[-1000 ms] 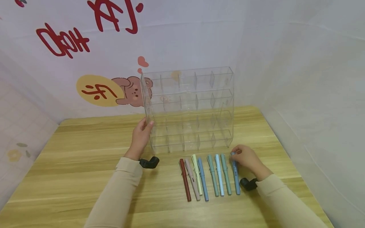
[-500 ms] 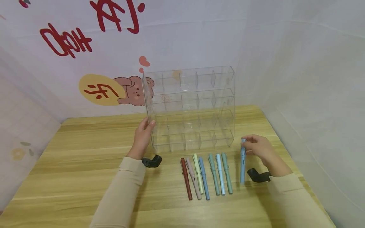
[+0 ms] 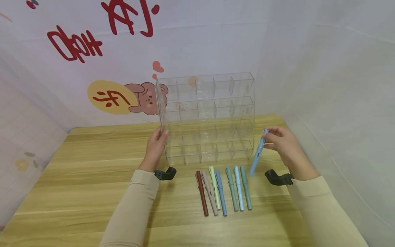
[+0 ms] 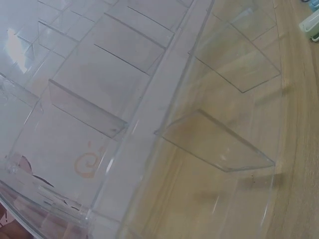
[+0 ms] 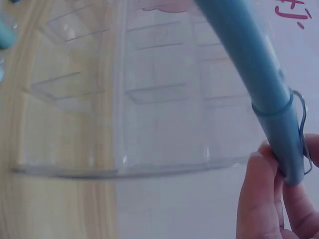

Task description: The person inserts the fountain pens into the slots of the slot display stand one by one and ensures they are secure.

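A blue pen (image 3: 258, 152) is off the table, held near its cap end by my right hand (image 3: 284, 145). It slants, its lower end toward the pens on the table. In the right wrist view, thumb and fingers pinch the pen's clip end, and its barrel (image 5: 244, 55) crosses in front of a clear compartment rack. That rack (image 3: 206, 109) stands upright at the table's back, divided into rows of small compartments. My left hand (image 3: 155, 149) grips its left side, thumb in front. The left wrist view shows the rack's dividers (image 4: 219, 142) close up, with the hand mostly hidden.
Several pens lie in a row before the rack: dark red (image 3: 202, 193), mauve (image 3: 210, 193), pale yellow-green (image 3: 214, 188), blue (image 3: 220, 193), light blue (image 3: 238, 188) and green ones (image 3: 232, 188). Black wrist camera mounts (image 3: 279, 177) stick out. White cloth (image 3: 324, 85) hangs behind and beside the wooden table (image 3: 92, 164).
My right hand has lifted the blue pen from the right end of the row and carried it up toward the rack's right side; the pen now tilts. The left hand keeps its grip on the rack.
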A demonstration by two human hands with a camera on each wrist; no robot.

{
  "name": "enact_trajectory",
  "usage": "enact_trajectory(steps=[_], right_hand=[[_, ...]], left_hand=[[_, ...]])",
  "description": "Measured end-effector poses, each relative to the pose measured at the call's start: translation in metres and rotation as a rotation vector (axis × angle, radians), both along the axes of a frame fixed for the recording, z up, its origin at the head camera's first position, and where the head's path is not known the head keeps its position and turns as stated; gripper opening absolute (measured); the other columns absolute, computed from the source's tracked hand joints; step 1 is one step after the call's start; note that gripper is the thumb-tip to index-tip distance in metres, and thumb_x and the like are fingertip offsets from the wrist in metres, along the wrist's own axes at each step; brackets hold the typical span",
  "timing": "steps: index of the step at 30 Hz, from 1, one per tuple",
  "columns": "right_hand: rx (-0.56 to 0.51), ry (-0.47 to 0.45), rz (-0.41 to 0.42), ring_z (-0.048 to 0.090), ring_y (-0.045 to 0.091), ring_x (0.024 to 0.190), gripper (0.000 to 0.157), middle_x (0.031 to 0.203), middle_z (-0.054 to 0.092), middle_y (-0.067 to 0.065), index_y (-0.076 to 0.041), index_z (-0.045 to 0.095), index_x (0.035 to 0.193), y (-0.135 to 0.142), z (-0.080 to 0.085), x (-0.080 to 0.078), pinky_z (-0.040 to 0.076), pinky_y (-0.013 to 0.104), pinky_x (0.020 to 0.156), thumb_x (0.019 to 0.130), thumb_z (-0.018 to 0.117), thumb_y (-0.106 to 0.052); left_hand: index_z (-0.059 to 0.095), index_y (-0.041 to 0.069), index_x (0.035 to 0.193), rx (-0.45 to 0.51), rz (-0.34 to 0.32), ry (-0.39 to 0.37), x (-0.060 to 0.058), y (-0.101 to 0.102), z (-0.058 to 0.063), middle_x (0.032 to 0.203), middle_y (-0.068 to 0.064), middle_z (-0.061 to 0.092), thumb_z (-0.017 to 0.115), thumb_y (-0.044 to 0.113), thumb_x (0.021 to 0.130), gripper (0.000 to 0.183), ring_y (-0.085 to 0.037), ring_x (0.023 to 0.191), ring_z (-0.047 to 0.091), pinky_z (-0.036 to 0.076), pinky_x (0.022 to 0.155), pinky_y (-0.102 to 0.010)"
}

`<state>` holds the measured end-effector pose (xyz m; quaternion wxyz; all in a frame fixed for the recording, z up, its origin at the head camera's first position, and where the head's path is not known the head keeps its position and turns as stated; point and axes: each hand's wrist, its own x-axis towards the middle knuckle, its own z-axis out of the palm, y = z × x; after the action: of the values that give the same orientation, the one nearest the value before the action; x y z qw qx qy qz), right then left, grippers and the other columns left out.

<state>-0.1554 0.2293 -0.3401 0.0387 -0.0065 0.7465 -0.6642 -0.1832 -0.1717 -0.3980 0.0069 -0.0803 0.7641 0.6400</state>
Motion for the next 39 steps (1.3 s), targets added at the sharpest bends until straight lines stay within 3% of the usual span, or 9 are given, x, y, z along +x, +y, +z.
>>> enact_trajectory(steps=[8,16,23,27,31,39], right_hand=[[-0.182,0.051,-0.067,0.063,0.008,0.078,0.018,0.096,0.054,0.002,-0.006,0.054,0.107,-0.032,0.031,-0.015,0.055,0.021,0.074,0.093,0.064,-0.01],[-0.274,0.125,-0.129,0.063,0.009,0.075,0.021,0.097,0.054,0.004,-0.003,0.054,0.109,-0.061,0.06,-0.034,0.056,0.022,0.073,0.091,0.064,-0.006],[-0.322,0.162,-0.169,0.063,0.009,0.077,0.024,0.102,0.053,0.006,-0.004,0.052,0.111,-0.078,0.077,-0.049,0.055,0.023,0.075,0.091,0.064,-0.005],[-0.388,0.184,-0.195,0.065,0.011,0.08,0.029,0.105,0.05,0.007,-0.003,0.05,0.115,-0.086,0.087,-0.056,0.055,0.024,0.077,0.09,0.064,-0.004],[-0.483,0.218,-0.226,0.065,0.014,0.079,0.022,0.102,0.052,0.007,-0.005,0.052,0.107,-0.094,0.099,-0.064,0.056,0.026,0.076,0.09,0.064,-0.001],[-0.581,0.209,-0.356,0.066,0.018,0.084,0.023,0.104,0.053,0.007,-0.007,0.052,0.105,-0.108,0.116,-0.078,0.056,0.029,0.079,0.088,0.066,-0.001]], left_hand=[[0.034,0.022,0.151,-0.012,-0.005,-0.002,0.002,-0.002,0.001,0.151,-0.005,0.039,0.048,0.047,0.099,0.059,-0.027,0.137,0.035,0.029,0.111,-0.05],[0.036,0.022,0.15,0.045,-0.01,0.013,0.002,0.0,0.001,0.15,-0.006,0.04,0.048,0.043,0.1,0.056,-0.027,0.138,0.034,0.027,0.112,-0.051],[0.036,0.019,0.15,0.079,-0.01,-0.008,0.0,0.002,0.004,0.151,-0.007,0.038,0.047,0.037,0.102,0.053,-0.027,0.139,0.033,0.026,0.113,-0.051],[0.036,0.019,0.15,0.073,-0.007,0.007,0.0,0.003,0.002,0.149,-0.007,0.041,0.048,0.037,0.101,0.053,-0.027,0.138,0.035,0.027,0.112,-0.051],[0.037,0.019,0.149,0.056,0.003,0.025,-0.001,0.002,-0.001,0.147,-0.006,0.043,0.048,0.04,0.101,0.053,-0.026,0.136,0.036,0.028,0.112,-0.05],[0.037,0.022,0.149,0.04,0.007,0.009,0.0,0.0,0.0,0.147,-0.005,0.043,0.048,0.042,0.1,0.054,-0.026,0.136,0.036,0.028,0.111,-0.052]])
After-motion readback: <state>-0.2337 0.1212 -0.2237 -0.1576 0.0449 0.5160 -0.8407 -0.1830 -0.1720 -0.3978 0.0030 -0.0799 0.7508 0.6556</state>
